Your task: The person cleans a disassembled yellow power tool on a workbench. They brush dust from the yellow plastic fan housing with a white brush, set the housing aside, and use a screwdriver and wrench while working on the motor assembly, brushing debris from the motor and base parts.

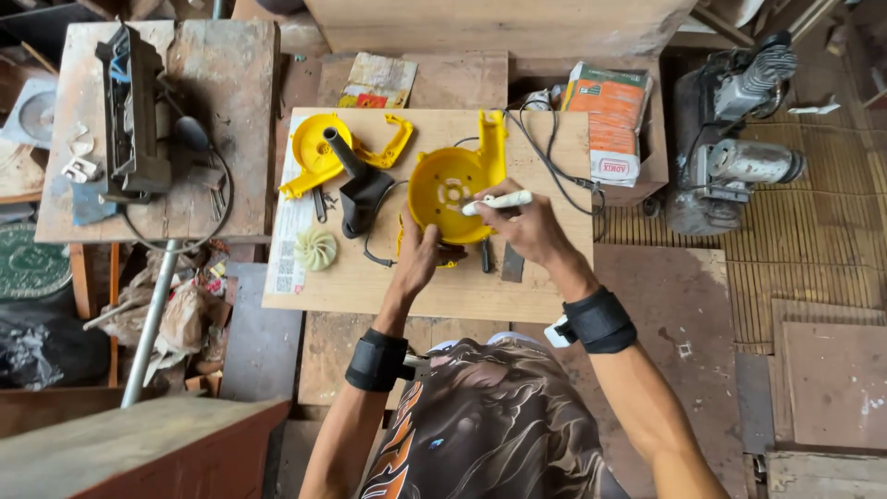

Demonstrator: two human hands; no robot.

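Left hand [418,257] clamped on the lower rim of the yellow housing [450,189], at its 7 o'clock, on the wooden board [370,286]. Right hand [528,226] closed round a white marker [497,202], at the housing's 3 o'clock, tip just inside the rim.

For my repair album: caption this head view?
Left hand steadies yellow housing; right hand holds white tool.

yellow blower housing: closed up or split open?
Split open. One yellow half-shell lies hollow side up under the left hand; the other half lies apart, and the white impeller sits out on the board.
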